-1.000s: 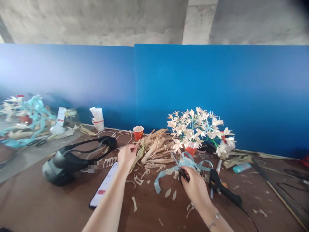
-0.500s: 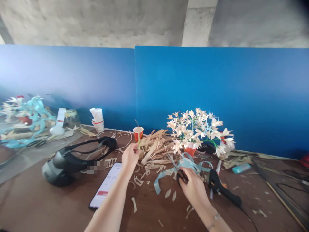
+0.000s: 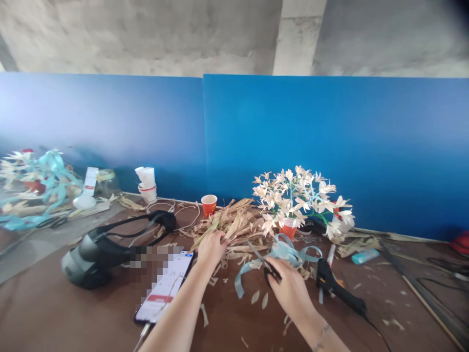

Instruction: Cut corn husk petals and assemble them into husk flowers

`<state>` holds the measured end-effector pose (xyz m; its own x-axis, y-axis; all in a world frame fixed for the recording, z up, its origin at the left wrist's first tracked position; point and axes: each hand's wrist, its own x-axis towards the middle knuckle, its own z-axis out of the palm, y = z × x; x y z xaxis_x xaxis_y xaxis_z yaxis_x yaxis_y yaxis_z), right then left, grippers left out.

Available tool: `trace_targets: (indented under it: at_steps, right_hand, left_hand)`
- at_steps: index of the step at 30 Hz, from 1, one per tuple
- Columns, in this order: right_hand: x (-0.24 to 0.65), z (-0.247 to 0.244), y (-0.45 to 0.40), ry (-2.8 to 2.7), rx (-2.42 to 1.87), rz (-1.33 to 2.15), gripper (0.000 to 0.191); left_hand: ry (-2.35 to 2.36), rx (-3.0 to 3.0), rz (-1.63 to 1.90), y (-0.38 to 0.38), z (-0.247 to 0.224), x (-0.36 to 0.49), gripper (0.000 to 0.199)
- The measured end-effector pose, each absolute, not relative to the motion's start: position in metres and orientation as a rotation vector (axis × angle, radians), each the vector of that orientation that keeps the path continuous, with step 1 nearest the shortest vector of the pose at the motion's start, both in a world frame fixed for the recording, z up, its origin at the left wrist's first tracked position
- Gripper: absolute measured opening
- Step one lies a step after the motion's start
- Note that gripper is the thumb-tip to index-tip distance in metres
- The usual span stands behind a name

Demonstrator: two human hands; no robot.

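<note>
My right hand (image 3: 287, 283) is closed on black-handled scissors (image 3: 259, 253), whose blades point up and left toward the husk pile. My left hand (image 3: 211, 249) is at the front left edge of the dry husk pile (image 3: 238, 220), its fingers bent around something I cannot make out. A pale green strip (image 3: 213, 224) rises beside that hand. Light blue ribbon (image 3: 286, 252) lies curled beyond the scissors. Behind it, white flowers (image 3: 289, 195) on green stems stand in a red paper cup (image 3: 288, 230).
A phone (image 3: 164, 288) and a black headset (image 3: 91, 254) lie left of my arms. An orange cup (image 3: 208, 205) stands behind the pile. A black glue gun (image 3: 337, 288) with its cord is at the right. A blue partition (image 3: 311, 122) rises behind.
My left hand has moved right and slightly down, against the husk pile. The green strip has tilted from upright to slanting. The scissors' blades now show more clearly, pointing up-left.
</note>
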<state>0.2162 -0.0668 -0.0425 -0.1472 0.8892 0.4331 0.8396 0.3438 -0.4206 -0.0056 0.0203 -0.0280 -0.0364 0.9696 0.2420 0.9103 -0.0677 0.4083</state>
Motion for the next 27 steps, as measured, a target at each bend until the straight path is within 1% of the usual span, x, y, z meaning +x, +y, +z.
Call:
trace_targets:
  at_steps: [7, 9, 12, 22, 27]
  right_hand:
    - [0.187, -0.013, -0.044, -2.092, -1.689, 0.146, 0.036]
    - [0.181, -0.008, -0.033, -2.112, -1.755, 0.125, 0.032]
    - [0.175, -0.008, -0.022, -2.134, -1.849, 0.117, 0.026]
    - [0.169, -0.010, -0.013, -2.177, -1.938, 0.134, 0.023]
    - [0.166, -0.009, -0.008, -2.199, -1.964, 0.140, 0.020]
  left_hand:
    - [2.062, 2.062, 0.761, 0.017, -0.028, -0.002, 0.017]
    - [2.064, 2.059, 0.775, 0.016, -0.029, -0.001, 0.018]
    - [2.067, 2.059, 0.819, 0.016, -0.032, 0.000, 0.018]
    - [2.020, 2.071, 0.810, 0.021, -0.036, -0.001, 0.019]
    - [2.073, 2.021, 0.837, 0.019, -0.036, 0.000, 0.018]
